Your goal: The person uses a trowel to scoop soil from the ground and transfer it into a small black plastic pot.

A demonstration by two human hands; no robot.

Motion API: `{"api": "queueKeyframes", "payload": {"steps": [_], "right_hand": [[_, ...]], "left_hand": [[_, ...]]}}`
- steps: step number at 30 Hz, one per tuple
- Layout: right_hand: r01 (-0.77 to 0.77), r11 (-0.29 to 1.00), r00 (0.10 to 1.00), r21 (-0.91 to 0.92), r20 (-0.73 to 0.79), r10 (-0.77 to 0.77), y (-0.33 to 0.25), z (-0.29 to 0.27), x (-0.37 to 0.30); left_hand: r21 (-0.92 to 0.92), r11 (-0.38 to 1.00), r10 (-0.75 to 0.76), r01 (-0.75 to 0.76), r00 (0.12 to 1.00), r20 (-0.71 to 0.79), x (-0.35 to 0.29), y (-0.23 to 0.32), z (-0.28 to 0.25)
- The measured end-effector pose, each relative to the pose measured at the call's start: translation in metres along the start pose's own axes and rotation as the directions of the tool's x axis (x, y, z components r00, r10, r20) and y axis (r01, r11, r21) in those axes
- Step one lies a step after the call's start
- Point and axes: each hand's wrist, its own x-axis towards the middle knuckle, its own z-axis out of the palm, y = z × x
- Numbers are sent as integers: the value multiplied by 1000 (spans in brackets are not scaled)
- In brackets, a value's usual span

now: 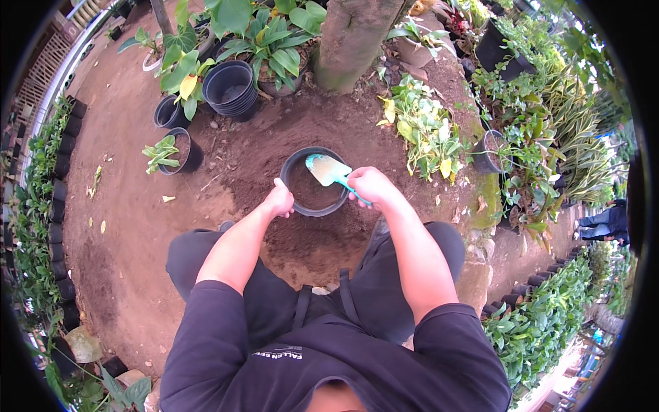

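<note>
A round black plant pot (287, 172) stands on the bare earth in front of me, with dark soil (309, 192) inside it. My left hand (279, 199) grips the pot's near left rim. In my right hand (368, 185) is the handle of a turquoise garden trowel (325, 169), held at the pot's right side. The trowel's blade points left over the far part of the pot, and pale soil clings to its face. Loose dark soil is heaped around the pot.
Beyond the pot stand a stack of black pots (230, 90), a small potted plant (180, 151) and a tree trunk (353, 44). Leafy cuttings (422, 130) lie to the right, near another black pot (489, 152). Rows of potted plants line both sides. Far right, a person (604, 223) is partly visible.
</note>
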Motion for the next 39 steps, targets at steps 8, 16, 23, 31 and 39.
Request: {"api": "queueKeyframes", "payload": {"steps": [8,16,23,31,39], "right_hand": [[-67,993,997,100,32,65,8,-5,2],[-108,978,991,176,97,92,12,-5,5],[-120,979,986,163,136,98,12,0,6],[-121,979,986,166,134,100,10,8,9],[-116,975,987,192,135,91,10,8,10]], "left_hand": [[-15,1000,-1,1,1000,5,-1,1,0],[50,998,27,-25,999,-29,6,-5,3],[34,999,43,-42,998,-35,7,-5,2],[63,997,34,-31,998,-47,0,0,1],[32,998,58,-57,998,-31,9,-9,0]]}}
